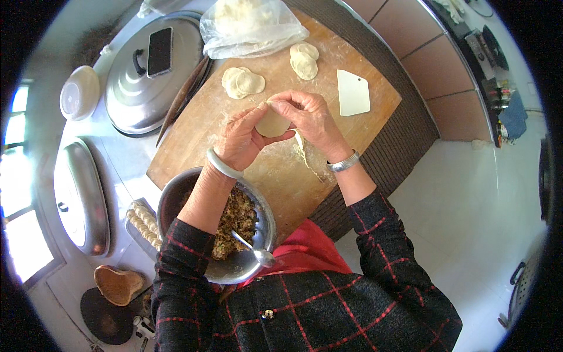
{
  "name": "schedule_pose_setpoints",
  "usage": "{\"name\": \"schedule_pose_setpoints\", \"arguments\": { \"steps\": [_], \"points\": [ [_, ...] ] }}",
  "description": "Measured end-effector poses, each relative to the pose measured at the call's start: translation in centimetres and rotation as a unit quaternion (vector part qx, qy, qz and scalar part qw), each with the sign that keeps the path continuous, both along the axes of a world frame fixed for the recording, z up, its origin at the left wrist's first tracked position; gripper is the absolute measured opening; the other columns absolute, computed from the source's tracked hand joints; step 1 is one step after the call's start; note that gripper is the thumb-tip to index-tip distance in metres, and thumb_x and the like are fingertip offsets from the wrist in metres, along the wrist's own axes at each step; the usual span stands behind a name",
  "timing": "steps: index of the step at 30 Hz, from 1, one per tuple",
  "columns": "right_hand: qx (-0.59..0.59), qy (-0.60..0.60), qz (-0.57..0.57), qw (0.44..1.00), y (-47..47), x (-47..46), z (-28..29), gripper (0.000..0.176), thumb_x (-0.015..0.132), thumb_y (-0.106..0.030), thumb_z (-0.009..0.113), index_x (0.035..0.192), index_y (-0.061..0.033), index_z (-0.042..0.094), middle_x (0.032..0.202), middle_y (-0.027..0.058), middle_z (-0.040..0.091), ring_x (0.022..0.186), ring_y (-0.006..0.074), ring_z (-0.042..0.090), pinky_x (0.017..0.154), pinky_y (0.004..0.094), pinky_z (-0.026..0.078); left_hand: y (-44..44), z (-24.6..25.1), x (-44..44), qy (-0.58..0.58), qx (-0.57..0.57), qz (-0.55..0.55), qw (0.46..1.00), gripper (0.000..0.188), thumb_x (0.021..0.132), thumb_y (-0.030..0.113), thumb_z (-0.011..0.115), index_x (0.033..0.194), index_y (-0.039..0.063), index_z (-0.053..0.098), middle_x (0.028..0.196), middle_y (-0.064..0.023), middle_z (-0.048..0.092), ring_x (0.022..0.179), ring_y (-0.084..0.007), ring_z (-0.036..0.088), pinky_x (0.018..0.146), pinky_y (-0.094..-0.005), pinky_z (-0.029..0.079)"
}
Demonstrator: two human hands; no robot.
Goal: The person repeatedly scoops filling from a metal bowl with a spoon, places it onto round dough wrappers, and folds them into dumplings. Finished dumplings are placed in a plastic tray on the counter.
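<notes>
My left hand (244, 134) holds a round dough wrapper (273, 123) over a floured wooden board (264, 176). The thumb and fingers of my right hand (308, 114) pinch the wrapper's upper edge. No filling shows on the face of the wrapper. Two small stacks of flat dough rounds (243, 82) (304, 60) lie beyond my hands, and a white dough scraper (353, 93) lies to the right. A thin strip of what looks like dough (301, 152) lies below my right hand. Under my left forearm stands a metal bowl (269, 220) of minced filling (239, 220) with a metal spoon (264, 258) in it.
A plastic bag of dough (253, 26) lies on the board's far end. At left are a large metal lid (118, 92) bearing a phone (160, 52), another lid (88, 198), a white bowl (80, 93) and a tray with rows of dumplings (145, 223). Ribbed dark matting (396, 154) lies under the board.
</notes>
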State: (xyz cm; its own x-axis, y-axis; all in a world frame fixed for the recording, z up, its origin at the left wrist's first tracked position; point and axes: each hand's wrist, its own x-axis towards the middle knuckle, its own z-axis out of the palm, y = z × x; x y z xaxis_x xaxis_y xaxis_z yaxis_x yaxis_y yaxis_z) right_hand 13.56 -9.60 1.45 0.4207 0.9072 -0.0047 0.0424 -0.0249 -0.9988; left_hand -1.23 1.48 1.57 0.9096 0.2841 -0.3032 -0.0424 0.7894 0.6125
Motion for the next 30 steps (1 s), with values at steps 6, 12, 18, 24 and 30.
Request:
{"name": "schedule_pose_setpoints", "arguments": {
  "steps": [6,12,18,24,30],
  "points": [
    [0.008,0.036,-0.071,0.997,0.6,-0.1,0.5,0.017,0.093,-0.016,0.069,0.099,-0.0002,0.072,0.087,0.0006,0.070,0.078,0.0065,0.061,0.070,0.0236,0.051,0.1,-0.4,0.2,-0.025,0.001,0.046,0.999,0.039,0.104,0.022,0.051,0.132,-0.006,0.054,0.127,-0.0174,0.063,0.119,-0.0296,0.062,0.102,-0.0480,0.052],
    [-0.013,-0.101,0.007,0.995,0.2,0.7,1.3,0.014,0.091,-0.015,0.072,0.094,-0.0018,0.071,0.084,-0.0012,0.068,0.074,0.0071,0.058,0.068,0.0238,0.050,0.5,0.9,-0.4,0.137,0.175,-0.020,0.975,0.035,0.100,0.018,0.059,0.126,-0.005,0.060,0.116,-0.0146,0.068,0.103,-0.0247,0.069,0.095,-0.0405,0.056],
    [0.011,-0.051,-0.027,0.998,-0.3,0.1,2.4,0.011,0.090,-0.014,0.072,0.091,-0.0034,0.069,0.081,-0.0025,0.065,0.069,0.0059,0.054,0.063,0.0236,0.048,0.2,2.2,-1.1,0.041,0.043,0.028,0.998,0.030,0.098,0.012,0.061,0.122,-0.006,0.063,0.116,-0.0162,0.069,0.106,-0.0276,0.069,0.093,-0.0429,0.058],
    [-0.030,0.042,-0.053,0.997,-1.0,-0.9,2.2,0.011,0.090,-0.012,0.070,0.091,-0.0013,0.068,0.080,-0.0014,0.066,0.070,0.0057,0.057,0.064,0.0246,0.050,-0.9,0.5,-1.7,0.044,0.011,0.022,0.999,0.025,0.098,0.009,0.059,0.118,-0.005,0.064,0.119,-0.0169,0.068,0.109,-0.0292,0.068,0.097,-0.0478,0.056],
    [0.088,-0.372,-0.088,0.920,-1.7,-2.0,2.3,0.030,0.096,-0.022,0.066,0.118,-0.0023,0.066,0.115,0.0147,0.067,0.107,0.0233,0.064,0.092,0.0363,0.051,-0.6,0.0,-2.5,-0.014,-0.040,0.037,0.998,0.027,0.097,0.004,0.056,0.122,-0.006,0.061,0.119,-0.0167,0.068,0.109,-0.0261,0.068,0.100,-0.0424,0.054]
  ]
}}
